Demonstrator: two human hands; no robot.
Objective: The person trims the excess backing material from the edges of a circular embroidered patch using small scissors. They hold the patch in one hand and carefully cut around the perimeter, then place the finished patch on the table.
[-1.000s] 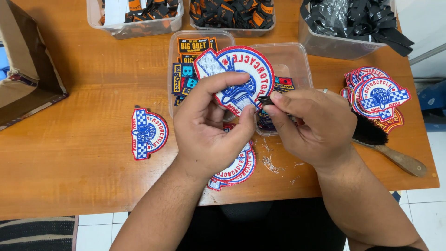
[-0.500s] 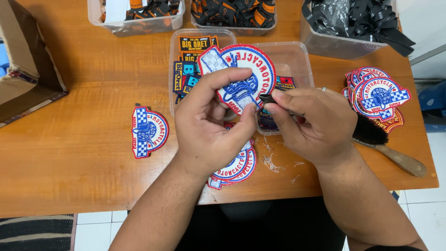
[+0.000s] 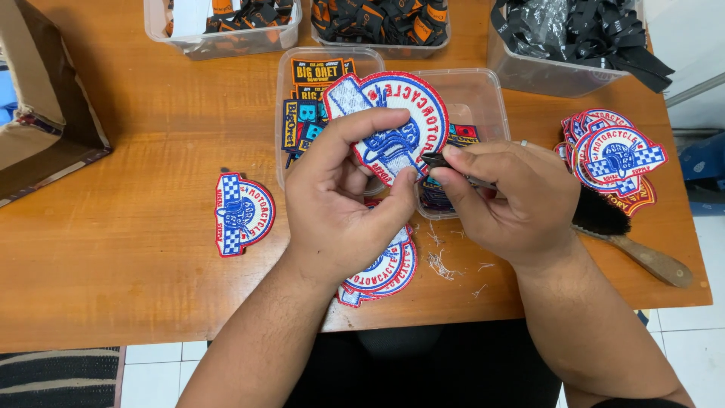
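Note:
My left hand [image 3: 343,204] holds a round embroidered patch [image 3: 393,125], white with red edge and blue artwork, pinched between thumb and fingers above the table. My right hand [image 3: 510,200] grips a small dark metal tool [image 3: 436,160], its tip touching the patch's lower right edge. A ring sits on one finger of that hand. More patches of the same kind [image 3: 381,268] lie on the table under my left wrist, partly hidden.
One single patch [image 3: 243,213] lies at left, and a stack of patches [image 3: 615,155] at right beside a wooden-handled brush [image 3: 634,242]. Clear tubs [image 3: 483,98] hold small rectangular patches; three bins [image 3: 226,41] of dark straps line the far edge. Thread scraps [image 3: 438,264] litter the wood. A cardboard box [image 3: 38,113] stands far left.
The patch has turned slightly in my left hand, and my right hand's tool has shifted a little along the patch's edge. Everything else stays put.

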